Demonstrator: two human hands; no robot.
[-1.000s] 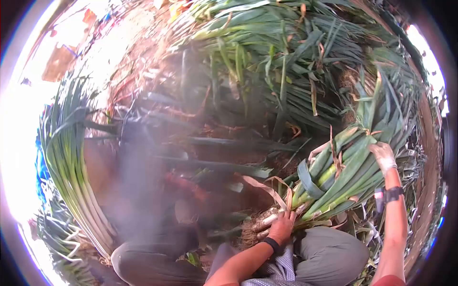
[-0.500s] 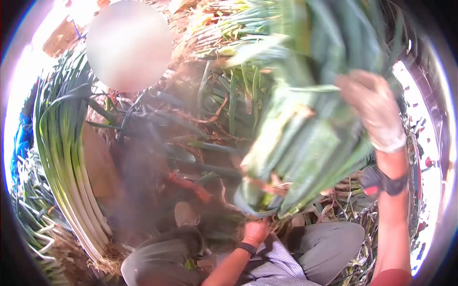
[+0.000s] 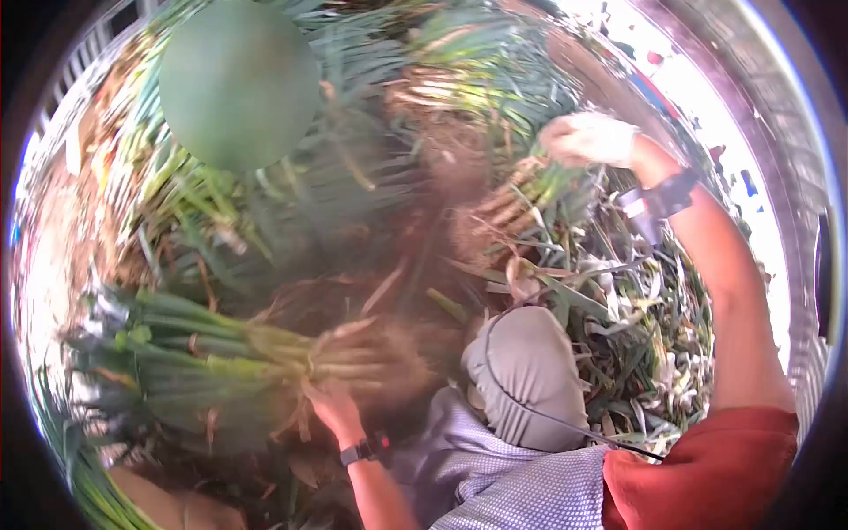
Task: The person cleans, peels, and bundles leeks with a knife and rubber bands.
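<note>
A thick bundle of green onions point(image 3: 221, 349) lies sideways at the lower left, leaves to the left and roots to the right. My left hand point(image 3: 331, 402), with a watch on its wrist, is closed around the pale stems near the root end. My right hand point(image 3: 587, 140), in a white glove, is stretched out to the upper right. It is just above a smaller bunch of green onions point(image 3: 517, 199) with pale stems and brown roots. Motion smears its fingers, so I cannot make out whether they grip anything.
More green onions point(image 3: 442, 84) are piled at the back. Cut leaves and trimmings point(image 3: 654, 327) cover the ground on the right. My bent knee point(image 3: 530, 380) is in the lower middle, with a dark cable point(image 3: 503, 389) across it. A blurred disc hides part of the upper left.
The view has swung. The bundle formerly upright between both hands now lies at the lower left with my left hand on it. My right hand has left its leaves and is stretched out.
</note>
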